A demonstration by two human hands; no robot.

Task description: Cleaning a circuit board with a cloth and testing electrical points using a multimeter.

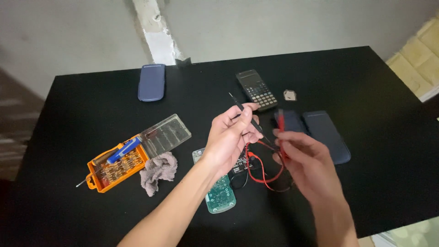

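Head view: one orange screwdriver-bit case [116, 168] with its clear lid [165, 135] opened is seen at the table's [388, 183] left, a grey rag [157, 170] just beside it. Two calculators are counted: one dark [257, 89] at the back, one as a bare green board [220, 194] under the wrists. Three blue covers lie about. A black probe [244, 113] is pinched by the left hand [231, 137]; a red probe [281, 122] is gripped by the right hand [304, 162]. Their looped leads [263, 171] partly hide a dark labelled part.

dark calculator screen [249, 76] (far side), white label [239, 165]
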